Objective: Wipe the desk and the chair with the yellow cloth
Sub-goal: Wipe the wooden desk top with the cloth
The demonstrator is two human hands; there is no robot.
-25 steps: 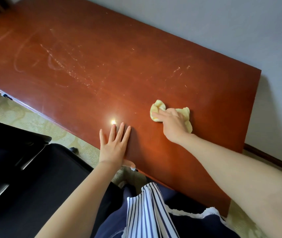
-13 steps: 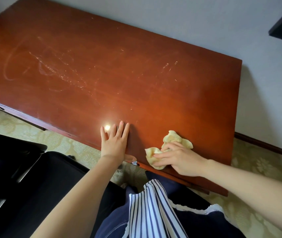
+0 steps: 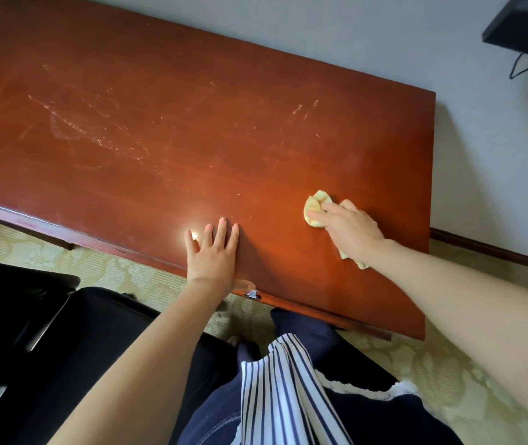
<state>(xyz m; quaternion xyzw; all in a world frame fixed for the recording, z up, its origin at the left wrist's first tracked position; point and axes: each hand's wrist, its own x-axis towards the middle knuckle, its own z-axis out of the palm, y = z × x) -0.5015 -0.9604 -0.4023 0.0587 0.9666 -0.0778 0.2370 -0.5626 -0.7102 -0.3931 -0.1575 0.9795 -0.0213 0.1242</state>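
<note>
One long reddish-brown polished wooden desk (image 3: 192, 130), one crumpled yellow cloth (image 3: 315, 207), one black padded chair (image 3: 31, 332) and two bare hands are in view from above.

The right hand (image 3: 349, 231) presses the yellow cloth against the desk top towards its right end, fingers bent over it and gripping it. The left hand (image 3: 212, 255) lies flat near the front edge, four fingers straight and slightly spread, holding nothing; its thumb is hard to make out at the edge.

Most of the cloth is hidden beneath the right hand: one bunched fold shows ahead of the fingertips and a small tail beside the wrist. The desk's left end runs out of frame, and the chair, at lower left beside the person's leg, is cut off at the side and bottom. One black flat object (image 3: 525, 24) with one dangling cable (image 3: 519, 64) is clipped at top right.

The desk is glossy, with pale scratches and curved smears across its left and middle, and a bright glare spot beside the left fingers. One small metal fitting (image 3: 252, 294) sits at its front edge.
</note>
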